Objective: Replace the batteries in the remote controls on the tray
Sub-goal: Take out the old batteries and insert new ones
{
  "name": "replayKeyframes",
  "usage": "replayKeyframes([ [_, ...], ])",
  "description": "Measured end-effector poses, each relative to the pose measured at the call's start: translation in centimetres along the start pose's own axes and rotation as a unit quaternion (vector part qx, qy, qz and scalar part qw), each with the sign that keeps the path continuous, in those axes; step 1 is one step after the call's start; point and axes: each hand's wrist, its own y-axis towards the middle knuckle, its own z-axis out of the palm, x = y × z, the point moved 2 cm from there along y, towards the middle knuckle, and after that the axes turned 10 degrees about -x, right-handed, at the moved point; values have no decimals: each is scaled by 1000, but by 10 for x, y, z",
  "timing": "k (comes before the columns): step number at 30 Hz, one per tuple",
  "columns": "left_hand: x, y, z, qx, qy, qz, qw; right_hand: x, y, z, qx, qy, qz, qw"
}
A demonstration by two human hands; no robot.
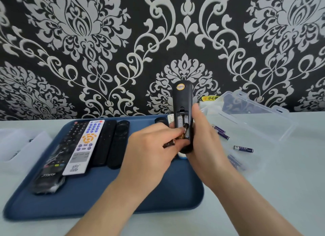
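Though blurry, battery [169, 144] half under left hand [151, 147] fingers [169, 130], at remote [181, 98].

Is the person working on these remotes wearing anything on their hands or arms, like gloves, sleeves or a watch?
No. The left hand and right hand are bare, with no gloves and no rings that show. The left forearm and right forearm are bare too, right down to the picture's bottom edge: no sleeve, watch or bracelet is in view.
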Motion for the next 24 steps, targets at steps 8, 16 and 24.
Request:
replayKeyframes([
  [8, 3, 1, 1, 5, -38, -33, 999, -4, -12, 12, 32, -40, -36, 998],
  [16, 3, 12, -2, 3, -147, -276, 950, -5, -19, 20, 70, -22, -38, 997],
  [24, 5, 11, 0, -9, -183, -310, 933, -10, -17, 19, 95, 1, -33, 995],
])
